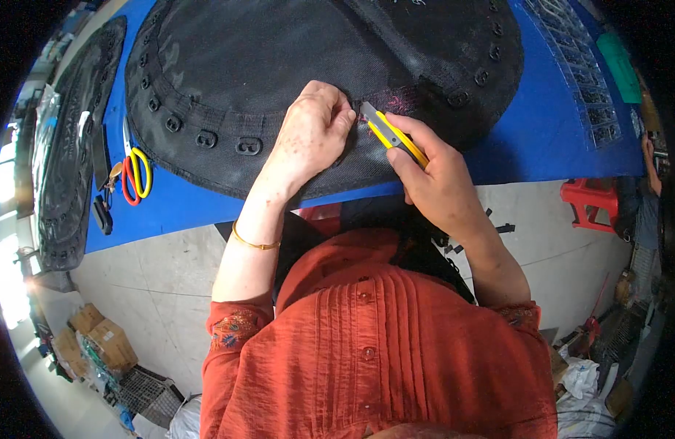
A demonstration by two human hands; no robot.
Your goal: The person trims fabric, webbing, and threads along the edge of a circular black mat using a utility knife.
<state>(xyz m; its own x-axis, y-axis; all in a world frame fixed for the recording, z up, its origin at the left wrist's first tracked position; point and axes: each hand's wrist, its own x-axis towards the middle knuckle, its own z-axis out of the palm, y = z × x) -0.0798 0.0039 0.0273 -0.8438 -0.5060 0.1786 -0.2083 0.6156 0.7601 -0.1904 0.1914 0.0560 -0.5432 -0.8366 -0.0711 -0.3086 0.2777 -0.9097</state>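
Observation:
A large round black mesh mat (279, 62) lies on the blue table (198, 227), with dark plastic buckles (249, 145) set along its edge band. My left hand (315, 132) rests on the near part of this mat, fingers curled and pinched at the band; what they pinch is hidden. In my right hand (436, 175) is a yellow and grey utility knife (388, 132), its tip pointing up and left, close to my left fingertips. Pink thread (396, 102) shows on the mat just beyond the knife.
Scissors with red and yellow handles (136, 175) lie left of the mat. Further left is a long black strip of mesh (77, 139). A clear plastic sheet (579, 73) lies at the right, and a red stool (592, 205) stands beyond the table. Cardboard boxes (107, 340) sit on the floor.

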